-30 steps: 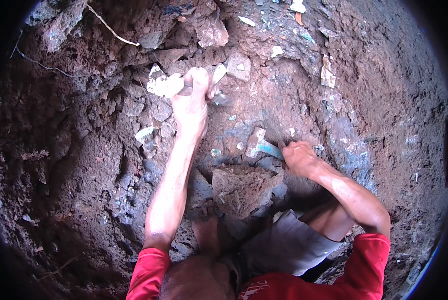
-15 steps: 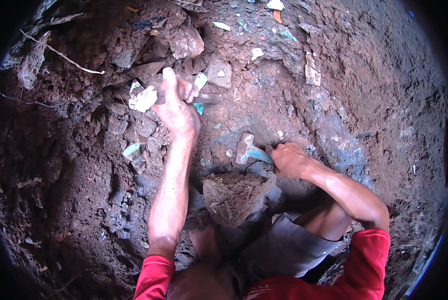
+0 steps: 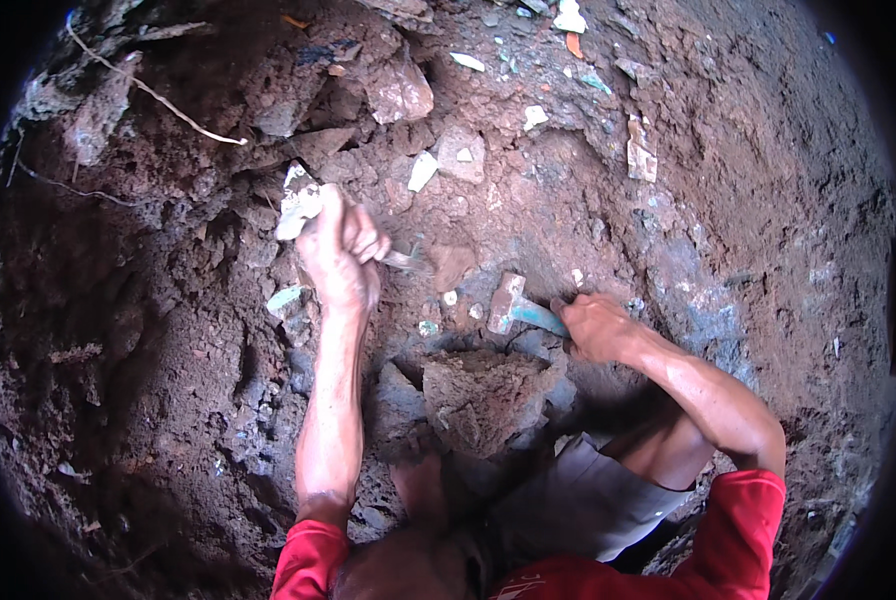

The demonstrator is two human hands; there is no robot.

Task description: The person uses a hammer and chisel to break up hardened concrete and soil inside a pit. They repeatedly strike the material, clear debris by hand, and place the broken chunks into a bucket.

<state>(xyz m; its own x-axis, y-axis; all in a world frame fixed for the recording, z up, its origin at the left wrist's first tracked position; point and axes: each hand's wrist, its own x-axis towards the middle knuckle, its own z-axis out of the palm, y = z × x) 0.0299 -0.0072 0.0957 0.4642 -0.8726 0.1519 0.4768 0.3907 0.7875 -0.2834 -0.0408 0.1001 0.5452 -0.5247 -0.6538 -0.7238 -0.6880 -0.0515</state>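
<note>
My left hand (image 3: 340, 255) is closed around a narrow metal bar like a chisel (image 3: 404, 262), its blurred front end slanting right and toward me, close to the soil. A whitish lump (image 3: 299, 204) shows at the other side of the fist; whether it belongs to the bar, I cannot tell. My right hand (image 3: 598, 328) grips a small sledgehammer (image 3: 508, 303) by its teal handle, with the brownish block head pointing left, low over the ground. Between my forearms, near my legs, sits a large brown rock (image 3: 483, 398). A flat reddish-brown stone (image 3: 453, 266) lies between bar and hammer.
Rough brown earth surrounds me. A pale shard (image 3: 423, 171) rests beside a grey stone (image 3: 461, 154), and a greenish stone (image 3: 286, 300) lies left of my forearm. Farther off are a reddish rock (image 3: 400, 88), a brown-white flake (image 3: 641, 150) and a thin root (image 3: 158, 95).
My left hand has come nearer to me, and the bar has tilted from level to slanting toward me. The whole view has shifted slightly. My right hand keeps its hold on the hammer.
</note>
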